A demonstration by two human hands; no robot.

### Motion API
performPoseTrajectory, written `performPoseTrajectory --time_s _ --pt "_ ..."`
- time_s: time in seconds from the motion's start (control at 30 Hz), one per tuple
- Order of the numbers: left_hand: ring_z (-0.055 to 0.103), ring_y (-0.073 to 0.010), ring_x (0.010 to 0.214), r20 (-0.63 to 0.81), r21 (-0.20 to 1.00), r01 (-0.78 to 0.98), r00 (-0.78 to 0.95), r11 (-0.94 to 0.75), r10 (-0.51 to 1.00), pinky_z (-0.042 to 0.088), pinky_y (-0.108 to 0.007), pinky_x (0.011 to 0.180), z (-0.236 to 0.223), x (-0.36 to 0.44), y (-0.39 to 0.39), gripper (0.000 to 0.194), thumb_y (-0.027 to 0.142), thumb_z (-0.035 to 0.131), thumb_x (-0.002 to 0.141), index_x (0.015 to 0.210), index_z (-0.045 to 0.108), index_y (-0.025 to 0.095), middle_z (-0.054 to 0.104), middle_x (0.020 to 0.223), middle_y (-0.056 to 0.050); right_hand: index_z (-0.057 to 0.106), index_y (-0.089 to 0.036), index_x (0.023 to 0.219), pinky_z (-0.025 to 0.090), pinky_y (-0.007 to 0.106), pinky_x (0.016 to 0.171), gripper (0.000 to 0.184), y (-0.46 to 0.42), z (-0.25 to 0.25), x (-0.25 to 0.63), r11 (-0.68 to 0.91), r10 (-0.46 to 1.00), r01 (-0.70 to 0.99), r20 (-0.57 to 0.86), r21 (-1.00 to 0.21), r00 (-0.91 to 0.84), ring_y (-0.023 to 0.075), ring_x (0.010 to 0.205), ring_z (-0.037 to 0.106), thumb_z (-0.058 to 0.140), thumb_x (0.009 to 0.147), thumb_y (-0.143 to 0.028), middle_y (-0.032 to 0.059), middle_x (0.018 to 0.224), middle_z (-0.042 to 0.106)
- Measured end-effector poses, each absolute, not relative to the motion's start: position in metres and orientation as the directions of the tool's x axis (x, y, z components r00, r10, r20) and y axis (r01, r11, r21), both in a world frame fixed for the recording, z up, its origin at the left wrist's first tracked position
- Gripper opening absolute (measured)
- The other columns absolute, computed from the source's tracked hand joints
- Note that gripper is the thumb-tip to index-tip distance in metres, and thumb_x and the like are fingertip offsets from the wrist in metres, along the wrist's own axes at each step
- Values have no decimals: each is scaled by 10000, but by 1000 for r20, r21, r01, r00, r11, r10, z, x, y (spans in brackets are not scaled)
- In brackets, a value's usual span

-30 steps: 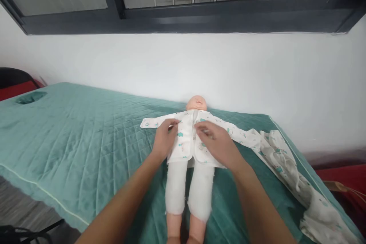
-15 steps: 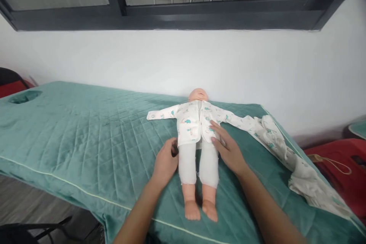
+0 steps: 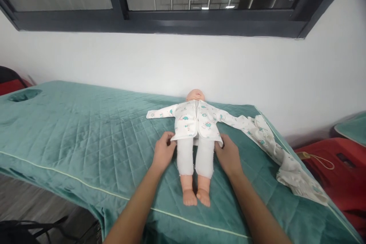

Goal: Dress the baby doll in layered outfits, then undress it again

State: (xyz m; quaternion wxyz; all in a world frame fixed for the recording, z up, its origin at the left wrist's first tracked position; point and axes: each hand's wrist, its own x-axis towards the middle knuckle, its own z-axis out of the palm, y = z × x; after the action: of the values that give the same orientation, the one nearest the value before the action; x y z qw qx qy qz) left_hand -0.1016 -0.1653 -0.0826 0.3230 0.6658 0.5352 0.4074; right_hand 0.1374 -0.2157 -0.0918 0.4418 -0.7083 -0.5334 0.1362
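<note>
A baby doll lies on its back on the green quilted bed cover, its bare feet towards me. It wears a white printed baby jacket with the sleeves spread and the front edges meeting at the middle. My left hand pinches the jacket's lower left corner between thumb and fingers. On the other side, my right hand is closed on the lower right corner. The hem is drawn outwards between them, over the doll's white cloth thighs. Some fingertips are hidden behind the fabric.
Crumpled printed baby clothing lies to the right, by the end of the right sleeve. The bed cover has a hole at the far left. A red case stands right of the bed. Behind are a white wall and window.
My right hand has moved from resting spread on the jacket front to gripping its lower right corner. My left hand has risen slightly to the left corner, and the hem is now pulled wider.
</note>
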Motion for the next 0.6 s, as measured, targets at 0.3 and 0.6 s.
performPoseTrajectory --time_s 0.3,0.6 --pt "513 -134 684 261 823 521 6 -226 965 387 -248 679 -85 -104 -175 46 180 473 775 776 508 211 557 710 44 600 -205 977 418 321 687 229 -227 -106 152 -85 835 719 345 -690 430 202 744 536 497 785 -275 29 838 574" --pt "577 -171 962 387 860 362 0 -360 922 415 -270 733 -93 -105 -166 196 103 464 709 856 532 214 623 1053 -28 572 -224 1177 445 469 984 533 -222 -113 152 206 795 668 520 -715 312 264 1209 490 426 680 -99 105 1220 541"
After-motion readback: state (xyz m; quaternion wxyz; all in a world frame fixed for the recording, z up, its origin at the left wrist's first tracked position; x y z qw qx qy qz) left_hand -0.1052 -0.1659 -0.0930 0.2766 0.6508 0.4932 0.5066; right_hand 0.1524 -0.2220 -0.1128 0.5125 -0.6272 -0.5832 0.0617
